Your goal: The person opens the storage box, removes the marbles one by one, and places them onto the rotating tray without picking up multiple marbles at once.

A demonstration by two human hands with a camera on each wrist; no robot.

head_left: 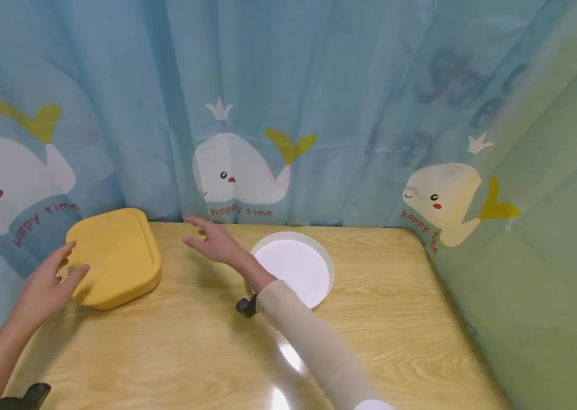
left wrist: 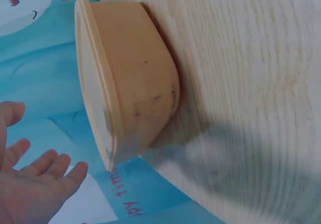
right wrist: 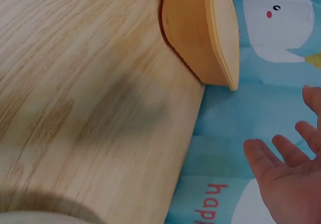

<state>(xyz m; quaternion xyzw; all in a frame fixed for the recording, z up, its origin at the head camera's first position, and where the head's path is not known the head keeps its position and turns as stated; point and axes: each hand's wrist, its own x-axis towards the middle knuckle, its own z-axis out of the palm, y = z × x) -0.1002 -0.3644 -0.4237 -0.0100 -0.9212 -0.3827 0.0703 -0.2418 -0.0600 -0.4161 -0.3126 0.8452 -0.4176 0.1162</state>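
Observation:
A yellow lidded box (head_left: 116,256) with rounded corners stands on the table at the back left. In the left wrist view the same box (left wrist: 135,68) shows dark scuffs on its side. My left hand (head_left: 48,287) is at the box's near left side, fingers parted and holding nothing; whether it touches the box I cannot tell. To the right of the box, apart from it, my right hand (head_left: 214,242) hovers with fingers extended and nothing in them. A white round shallow tray (head_left: 296,267) lies on the table, partly behind my right forearm.
The wooden table (head_left: 396,330) ends at a blue curtain (head_left: 360,85) printed with whales along the back. Another curtain side, greenish (head_left: 549,296), hangs along the right edge. Black wrist straps or mounts (head_left: 246,306) show near both wrists.

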